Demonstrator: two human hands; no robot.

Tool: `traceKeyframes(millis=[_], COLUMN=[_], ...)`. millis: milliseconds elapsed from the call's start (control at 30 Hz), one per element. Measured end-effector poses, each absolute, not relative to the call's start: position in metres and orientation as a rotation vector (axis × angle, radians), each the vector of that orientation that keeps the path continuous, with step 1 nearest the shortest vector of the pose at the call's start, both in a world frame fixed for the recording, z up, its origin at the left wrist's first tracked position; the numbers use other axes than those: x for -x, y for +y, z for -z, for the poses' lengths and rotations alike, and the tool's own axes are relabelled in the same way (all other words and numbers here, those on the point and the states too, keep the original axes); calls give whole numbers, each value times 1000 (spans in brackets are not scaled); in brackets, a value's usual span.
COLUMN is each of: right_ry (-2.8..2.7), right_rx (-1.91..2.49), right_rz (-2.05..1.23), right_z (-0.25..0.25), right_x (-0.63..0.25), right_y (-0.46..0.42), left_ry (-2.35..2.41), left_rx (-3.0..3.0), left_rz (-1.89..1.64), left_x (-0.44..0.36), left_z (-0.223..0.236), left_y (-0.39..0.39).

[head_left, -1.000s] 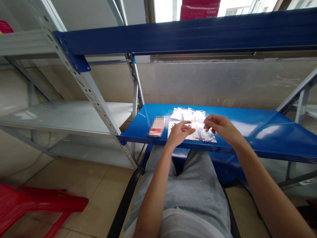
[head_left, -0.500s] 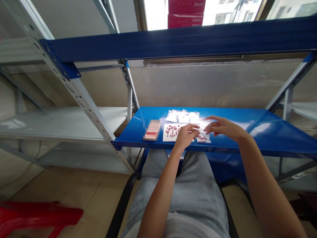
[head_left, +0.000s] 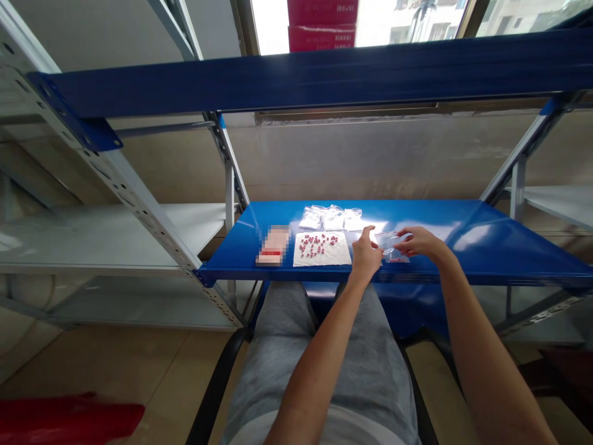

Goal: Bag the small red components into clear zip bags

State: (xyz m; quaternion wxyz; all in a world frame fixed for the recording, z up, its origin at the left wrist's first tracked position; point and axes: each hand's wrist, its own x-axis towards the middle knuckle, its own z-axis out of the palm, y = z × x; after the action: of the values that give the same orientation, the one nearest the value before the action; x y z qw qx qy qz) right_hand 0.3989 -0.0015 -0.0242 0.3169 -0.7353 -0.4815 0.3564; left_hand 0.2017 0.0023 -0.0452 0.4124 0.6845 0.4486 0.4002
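A clear zip bag (head_left: 392, 243) with small red pieces (head_left: 397, 260) at its bottom lies near the shelf's front edge, between my hands. My left hand (head_left: 365, 254) is at its left side, index finger raised and the other fingers closed on the bag's edge. At the right side, my right hand (head_left: 420, 241) pinches the upper part of the bag. Left of my hands, many small red-and-white bead-like pieces (head_left: 317, 245) are scattered over a white cloth (head_left: 343, 256). Several filled clear bags (head_left: 332, 217) lie in a row behind the cloth.
A pixelated pinkish flat item (head_left: 274, 245) lies left of the cloth on the blue shelf (head_left: 463, 241). A blue crossbeam (head_left: 296, 83) spans above it, with metal uprights at both sides. Red boxes (head_left: 323, 25) stand by the window. A red plastic object (head_left: 69, 420) is on the floor.
My left hand has moved right, away from the cloth, to the bag's left edge. The bag and my right hand have shifted slightly right. The camera view has turned a little.
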Motion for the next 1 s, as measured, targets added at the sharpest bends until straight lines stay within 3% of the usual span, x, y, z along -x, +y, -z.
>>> traceKeyframes(millis=[367, 667, 867, 1000], right_ry=[-1268, -1603, -1629, -1741], right_rx=[2165, 2396, 2249, 1914], right_rz=[-784, -133, 12, -145], right_z=[38, 41, 29, 17], right_x=[-395, -396, -371, -314], right_y=[8, 7, 3, 22], left_ry=[986, 962, 1089, 1334], left_rx=[-2003, -1979, -1959, -1905], left_rz=[-1045, -1083, -1095, -1076], left_x=[-209, -184, -117, -73], left_z=[51, 47, 20, -1], left_y=[-8, 3, 27, 69])
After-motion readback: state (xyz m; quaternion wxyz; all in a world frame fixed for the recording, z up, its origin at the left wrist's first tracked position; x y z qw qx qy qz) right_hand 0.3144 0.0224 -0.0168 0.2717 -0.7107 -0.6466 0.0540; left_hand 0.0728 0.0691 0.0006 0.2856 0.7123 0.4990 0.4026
